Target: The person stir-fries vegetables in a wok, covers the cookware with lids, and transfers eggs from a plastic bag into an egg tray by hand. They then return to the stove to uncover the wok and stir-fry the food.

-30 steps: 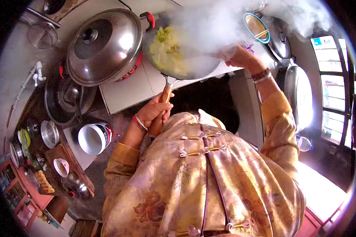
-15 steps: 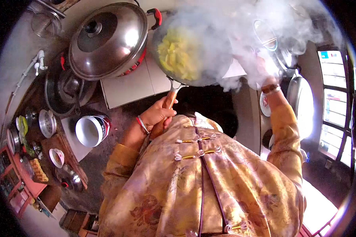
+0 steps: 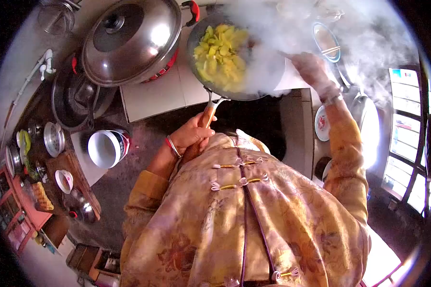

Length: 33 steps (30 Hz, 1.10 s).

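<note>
My left hand (image 3: 192, 134) is wrapped round the wooden handle (image 3: 206, 117) of a dark wok (image 3: 268, 79), near the front of my jacket. Yellow-green vegetable slices (image 3: 221, 55) are heaped on the left side of the wok. Thick steam covers its right side. My right hand (image 3: 311, 71) is closed at the wok's right edge. From its fingers a thin dark stick-like cooking utensil (image 3: 286, 55) points into the steam, which hides its far end.
A large lidded pan (image 3: 131, 40) stands left of the wok. Further left are another dark pan (image 3: 64, 103) and a white bucket (image 3: 104, 149). On the right lie an oval dish (image 3: 325, 40) with chopsticks across it and a patterned plate (image 3: 322, 124).
My right hand has come left and down out of the steam, towards the wok. Steam over the vegetable slices has thinned. My left hand keeps its hold on the handle.
</note>
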Tool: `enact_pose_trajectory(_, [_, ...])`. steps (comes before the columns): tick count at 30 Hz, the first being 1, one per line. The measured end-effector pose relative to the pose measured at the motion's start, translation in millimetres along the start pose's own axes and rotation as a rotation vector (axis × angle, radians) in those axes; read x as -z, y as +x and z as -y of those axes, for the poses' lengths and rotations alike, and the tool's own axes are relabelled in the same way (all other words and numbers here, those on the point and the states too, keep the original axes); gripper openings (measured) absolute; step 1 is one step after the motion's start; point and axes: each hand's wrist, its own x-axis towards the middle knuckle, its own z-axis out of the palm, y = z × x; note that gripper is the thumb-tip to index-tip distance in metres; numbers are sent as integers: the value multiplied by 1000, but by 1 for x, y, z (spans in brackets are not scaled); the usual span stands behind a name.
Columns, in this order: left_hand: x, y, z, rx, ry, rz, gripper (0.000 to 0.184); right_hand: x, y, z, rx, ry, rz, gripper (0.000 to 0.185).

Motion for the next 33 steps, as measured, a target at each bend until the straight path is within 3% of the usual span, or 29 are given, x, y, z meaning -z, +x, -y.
enact_pose_trajectory(1, [-2, -1, -2, 0, -2, -4, 43, 8, 3, 14, 4, 3, 0, 28])
enact_pose_trajectory(3, [-6, -4, -8, 4, 52, -29, 44, 31, 7, 37, 11, -366, 200, 27])
enact_pose_trajectory(4, [-3, -3, -4, -1, 48, -22, 45, 15, 0, 8, -76, -152, 312, 27])
enact_pose_trajectory(5, [-2, -1, -1, 0, 42, -25, 45, 12, -27, -11, 138, 108, -136, 26])
enact_pose_trajectory(8, [3, 1, 2, 29, 12, -15, 46, 49, -39, -13, 8, 404, 117, 25])
enact_pose_trajectory(9, [2, 2, 1, 31, 26, -19, 45, 36, -43, -31, 1, 487, 70, 26])
enact_pose_trajectory(11, [2, 2, 1, 26, 37, -28, 45, 12, -27, -39, 2, 569, 21, 27])
enact_pose_trajectory(17, [0, 1, -2, 44, 23, -25, 50, -47, 53, -9, 290, 556, -24, 30])
enact_pose_trajectory(19, [0, 1, -2, 40, 52, -16, 50, -36, 42, 4, 352, -306, 169, 37])
enact_pose_trajectory(20, [1, 1, -1, 41, 52, -15, 50, -22, 31, 10, 352, -306, 170, 37])
enact_pose_trajectory(22, [3, 2, 1, 29, 54, -2, 49, 25, 7, 24, 196, 756, 183, 31])
enact_pose_trajectory(24, [2, 2, 0, 37, 45, -7, 48, 73, -9, 39, 100, 1276, 173, 29])
enact_pose_trajectory(26, [2, 3, 0, 43, 32, -12, 48, 111, -19, 57, 261, 491, 181, 25])
enact_pose_trajectory(27, [2, 3, 0, 41, 7, -11, 45, 101, -33, 61, 28, 449, 118, 24])
enact_pose_trajectory(28, [2, 3, 1, 41, -19, -8, 43, 105, -44, 66, -111, 555, 305, 25])
enact_pose_trajectory(30, [3, 3, 2, 43, -38, 3, 43, 98, -53, 82, -120, 489, 377, 24])
enact_pose_trajectory(31, [4, 3, 2, 44, -55, 10, 44, 81, -53, 98, 15, 320, 261, 24])
enact_pose_trajectory(33, [3, 2, 2, 42, -50, 17, 44, 57, -47, 103, -45, 332, 177, 20])
